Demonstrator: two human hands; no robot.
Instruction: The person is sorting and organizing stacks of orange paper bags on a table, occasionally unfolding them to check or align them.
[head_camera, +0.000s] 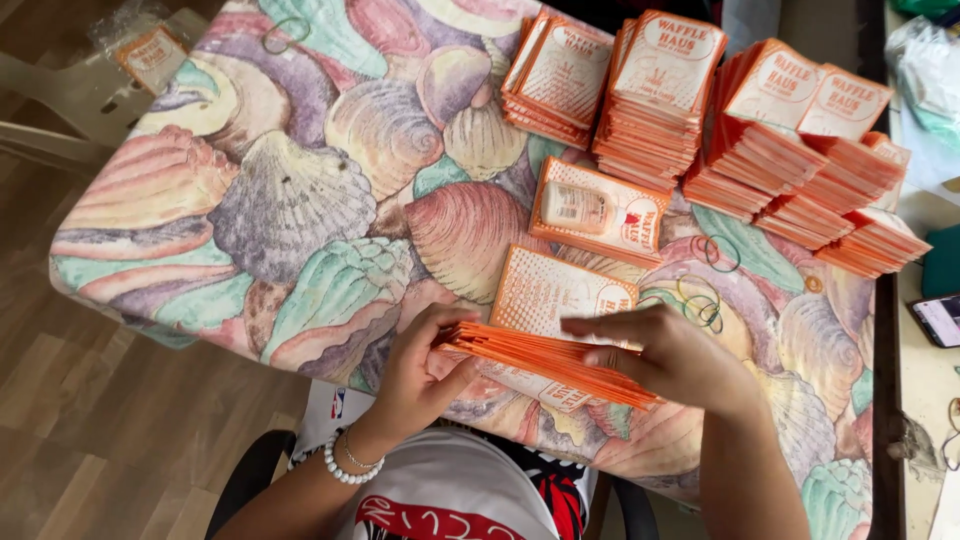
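**Soft, even daylight with slight motion blur**

The scene is bright and evenly lit, with no harsh glare. The light looks diffuse; I cannot tell its source. The hands (560, 365) cast only faint, soft shadows on the table (300, 200). The fingers (610, 325) look slightly smeared. Towards 12 o'clock the orange stacks (700, 110) stay fairly sharp. Wide-angle bending shows at the edges, where the floor (90, 420) at 8 o'clock darkens and softens.

On the tabletop (300, 200), the bundle of packets (545, 362) lies at six o'clock, two single packets (598, 212) sit just behind it toward twelve, stacks of packets (720, 120) stand at one o'clock, and rubber bands (700, 295) lie at three.
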